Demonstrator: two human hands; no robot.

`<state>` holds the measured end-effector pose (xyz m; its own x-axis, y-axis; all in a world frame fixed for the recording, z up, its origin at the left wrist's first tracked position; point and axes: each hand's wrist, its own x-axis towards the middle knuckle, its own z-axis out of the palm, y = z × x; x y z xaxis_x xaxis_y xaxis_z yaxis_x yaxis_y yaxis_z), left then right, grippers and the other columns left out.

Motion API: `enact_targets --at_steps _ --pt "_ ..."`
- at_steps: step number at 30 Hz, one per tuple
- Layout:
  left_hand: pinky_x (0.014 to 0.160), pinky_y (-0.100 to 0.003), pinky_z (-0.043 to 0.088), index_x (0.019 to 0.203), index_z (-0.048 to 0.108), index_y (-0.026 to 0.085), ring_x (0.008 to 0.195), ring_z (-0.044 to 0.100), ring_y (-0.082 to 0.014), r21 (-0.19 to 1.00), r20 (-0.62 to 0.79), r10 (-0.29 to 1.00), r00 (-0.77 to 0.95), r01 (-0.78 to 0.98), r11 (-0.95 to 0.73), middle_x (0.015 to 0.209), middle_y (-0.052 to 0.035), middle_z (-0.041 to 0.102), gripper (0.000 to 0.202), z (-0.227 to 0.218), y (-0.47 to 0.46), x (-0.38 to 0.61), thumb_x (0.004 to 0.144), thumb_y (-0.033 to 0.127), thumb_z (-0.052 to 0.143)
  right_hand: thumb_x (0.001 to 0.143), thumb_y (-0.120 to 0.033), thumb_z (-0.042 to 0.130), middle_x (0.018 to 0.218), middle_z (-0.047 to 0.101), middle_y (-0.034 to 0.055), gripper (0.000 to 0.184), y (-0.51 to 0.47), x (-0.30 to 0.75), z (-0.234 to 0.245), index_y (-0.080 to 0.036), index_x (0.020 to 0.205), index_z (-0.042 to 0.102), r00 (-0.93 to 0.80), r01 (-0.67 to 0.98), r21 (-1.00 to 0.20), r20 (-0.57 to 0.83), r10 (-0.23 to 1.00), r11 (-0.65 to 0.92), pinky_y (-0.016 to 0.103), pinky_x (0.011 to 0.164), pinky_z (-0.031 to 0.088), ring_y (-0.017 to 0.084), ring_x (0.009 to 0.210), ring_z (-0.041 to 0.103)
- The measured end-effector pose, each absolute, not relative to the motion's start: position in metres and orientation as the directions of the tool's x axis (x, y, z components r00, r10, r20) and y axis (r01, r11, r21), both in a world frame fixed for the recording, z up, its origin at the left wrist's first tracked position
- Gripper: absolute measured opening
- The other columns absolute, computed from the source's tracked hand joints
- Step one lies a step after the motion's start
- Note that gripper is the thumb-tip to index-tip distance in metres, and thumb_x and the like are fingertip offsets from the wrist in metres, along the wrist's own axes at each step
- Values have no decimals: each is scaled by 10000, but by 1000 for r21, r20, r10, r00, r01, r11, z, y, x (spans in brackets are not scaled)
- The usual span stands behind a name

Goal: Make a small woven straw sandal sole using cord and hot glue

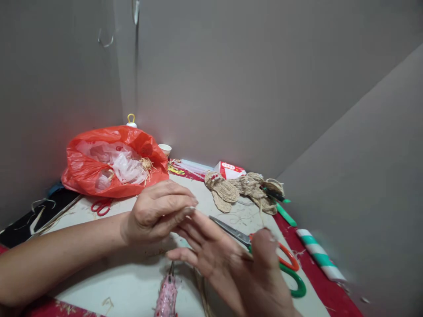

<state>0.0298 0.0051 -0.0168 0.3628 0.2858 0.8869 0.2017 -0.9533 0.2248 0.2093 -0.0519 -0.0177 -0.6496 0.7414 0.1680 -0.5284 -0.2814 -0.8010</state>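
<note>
While two bare hands meet above a white board (95, 277), the fingers of the left hand (161, 211) are bent and bunched together, their tips against the outstretched fingertips of the right hand (238, 268). That right palm is turned up, its fingers slightly spread and the thumb well apart — perhaps to give the left fingers something to press on. I cannot tell whether anything thin is pinched between them.

Just beside the right hand and partly hidden by its thumb lie scissors (236, 233) with orange and green handles; the loops point towards the person, probably for an easy grab. Below the hands, a pink-handled tool (167, 295) points its metal tip away, near some tan strands (203, 293).

Farther back, coiled tan cord (223, 189) sits at the far edge, seemingly to leave working room — and on the left a red plastic bag (79, 174) gapes, holding clear plastic and fibre scraps.
</note>
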Motion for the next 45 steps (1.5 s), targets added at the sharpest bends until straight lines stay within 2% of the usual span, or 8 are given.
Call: enact_targets --at_steps 6,16,22,27,32,34,36,45 --pt "693 -292 558 1189 585 164 835 660 -182 28 863 137 487 225 -974 939 -130 689 309 -30 30 24 896 147 487 849 -744 292 1473 420 86 736 -45 203 -26 -268 1376 488 -596 -545 -805 174 784 -235 463 1039 306 287 1350 331" --pt "626 -301 474 1011 549 124 675 547 -181 -170 787 118 605 397 -902 749 -89 617 162 -50 40 18 892 145 441 883 -701 297 1527 347 113 720 -36 204 -48 -231 1409 440 -572 -491 -855 173 802 -167 466 1048 304 275 1378 316" --pt "539 -258 319 666 481 194 551 397 -134 228 690 563 455 601 -766 593 23 453 190 -64 62 13 853 217 460 834 -660 504 1489 417 31 634 -47 207 -44 -361 1390 449 -611 -284 -957 231 757 63 461 1052 324 274 1331 388" --pt "495 -232 261 564 366 190 469 302 -88 401 626 685 373 599 -693 517 69 317 360 -74 66 18 914 261 414 799 -430 696 1142 662 72 381 -47 199 -48 -274 1145 662 -448 -140 -971 238 862 195 376 872 467 227 1010 606" --pt "544 -206 387 734 514 179 551 464 -91 579 559 765 320 509 -636 621 44 475 259 -57 38 33 935 312 417 886 -501 550 1139 644 85 446 -29 197 -63 -243 1250 551 -84 -179 -980 99 992 82 338 805 495 189 920 618" --pt "575 -214 430 968 562 180 611 514 -99 816 411 859 306 298 -496 754 21 559 188 -48 25 40 890 344 515 896 -548 498 1222 606 103 525 -23 200 -66 -240 1322 491 -15 -109 -991 83 996 81 360 876 478 207 1013 598" --pt "566 -221 440 912 594 160 587 513 -97 941 238 879 414 125 -314 737 14 565 254 -40 15 46 881 402 521 900 -564 476 1307 562 107 575 -20 203 -68 -248 1378 434 -24 -41 -995 93 995 92 373 952 445 224 1136 552" --pt "533 -203 412 712 630 133 518 513 -80 982 -12 926 378 -172 83 568 28 589 276 -35 2 59 691 372 765 898 -587 451 1305 569 122 642 -22 202 -69 -202 1408 385 -102 12 -993 116 988 118 338 931 486 247 1365 356"
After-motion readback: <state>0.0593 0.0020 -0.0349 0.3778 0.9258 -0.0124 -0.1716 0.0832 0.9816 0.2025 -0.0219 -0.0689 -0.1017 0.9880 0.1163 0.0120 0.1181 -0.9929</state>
